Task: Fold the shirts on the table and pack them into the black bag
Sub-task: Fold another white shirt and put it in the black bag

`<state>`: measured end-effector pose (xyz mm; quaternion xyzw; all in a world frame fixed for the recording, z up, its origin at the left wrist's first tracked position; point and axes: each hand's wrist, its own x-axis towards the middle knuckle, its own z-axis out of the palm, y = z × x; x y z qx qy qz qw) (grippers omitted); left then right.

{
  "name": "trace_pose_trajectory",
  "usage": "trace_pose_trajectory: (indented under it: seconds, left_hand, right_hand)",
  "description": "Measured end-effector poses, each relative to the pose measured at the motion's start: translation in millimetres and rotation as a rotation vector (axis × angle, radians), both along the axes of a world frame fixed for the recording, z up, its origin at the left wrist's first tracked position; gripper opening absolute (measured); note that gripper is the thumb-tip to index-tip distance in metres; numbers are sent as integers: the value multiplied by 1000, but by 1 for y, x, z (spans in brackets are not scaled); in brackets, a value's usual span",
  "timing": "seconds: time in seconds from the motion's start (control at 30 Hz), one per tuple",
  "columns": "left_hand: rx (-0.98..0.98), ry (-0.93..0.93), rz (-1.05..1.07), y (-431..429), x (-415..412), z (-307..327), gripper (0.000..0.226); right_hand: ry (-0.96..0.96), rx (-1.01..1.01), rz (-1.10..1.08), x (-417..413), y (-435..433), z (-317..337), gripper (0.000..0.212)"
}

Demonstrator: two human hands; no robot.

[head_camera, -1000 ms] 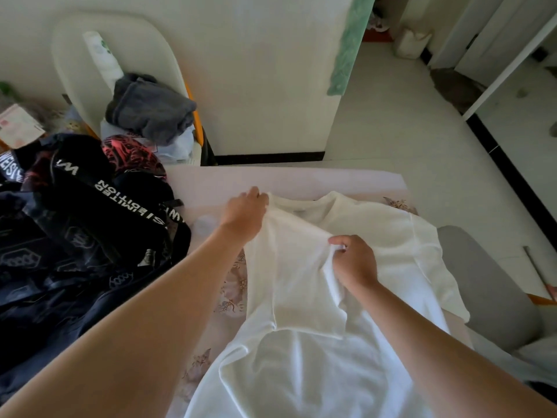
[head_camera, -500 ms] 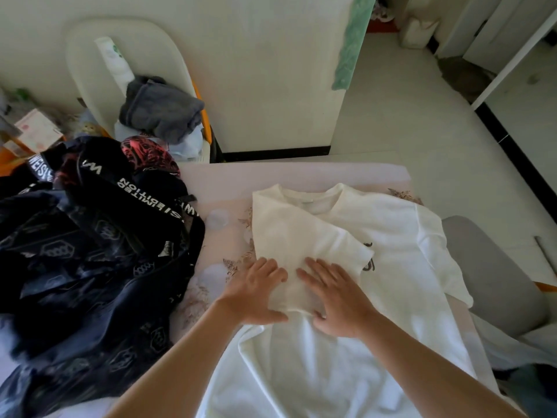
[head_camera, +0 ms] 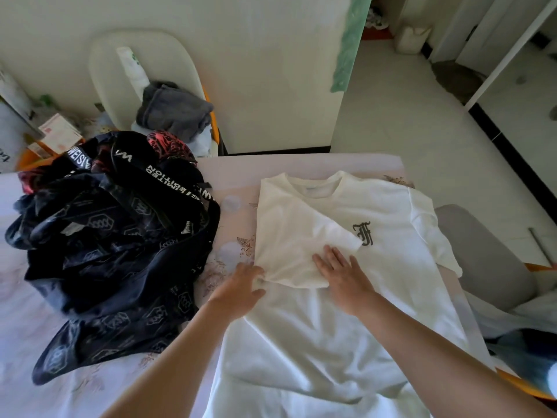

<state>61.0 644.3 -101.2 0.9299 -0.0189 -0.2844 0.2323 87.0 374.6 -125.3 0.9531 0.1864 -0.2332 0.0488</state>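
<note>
Right hand [head_camera: 340,274] lies flat on the white shirt [head_camera: 391,236]; left hand [head_camera: 241,286] hides fingertips under the fold, grip unclear.

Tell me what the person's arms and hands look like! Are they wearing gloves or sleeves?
No gloves and no sleeves in view. The left hand and right hand are bare, and so are the left forearm and right forearm, right down to the picture's bottom edge. No watch, bracelet or ring shows.
</note>
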Motion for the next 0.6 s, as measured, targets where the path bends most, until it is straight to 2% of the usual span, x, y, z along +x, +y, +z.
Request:
trace_pose_trajectory:
  seconds: [0.1, 0.17, 0.27, 0.33, 0.43, 0.5, 0.53, 0.6]
  left_hand:
    - [-43, 10, 184, 5, -14, 9, 52]
    - [-30, 77, 292, 9, -26, 9, 46]
    - [2, 15, 383, 16, -45, 5, 24]
    - [67, -49, 440, 22, -58, 4, 19]
    - [291, 87, 295, 31, -73, 3, 45]
    - [353, 152, 251, 33, -72, 6, 61]
    - [347, 124, 237, 30, -67, 10, 64]
    - [229, -47, 220, 16, -51, 19, 46]
  right_hand:
    - [-92, 97, 3, -26, 6, 12, 81]
    - [-113, 175, 33, -48, 15, 18, 83]
    - [-4, 181, 48, -73, 34, 22, 83]
    - [55, 162, 39, -82, 45, 21, 79]
    - [115, 146, 21, -85, 57, 20, 73]
    - [96, 185, 3, -81, 59, 22, 65]
    - [78, 215, -10, -78, 59, 24, 61]
    - [35, 306, -77, -70, 55, 28, 53]
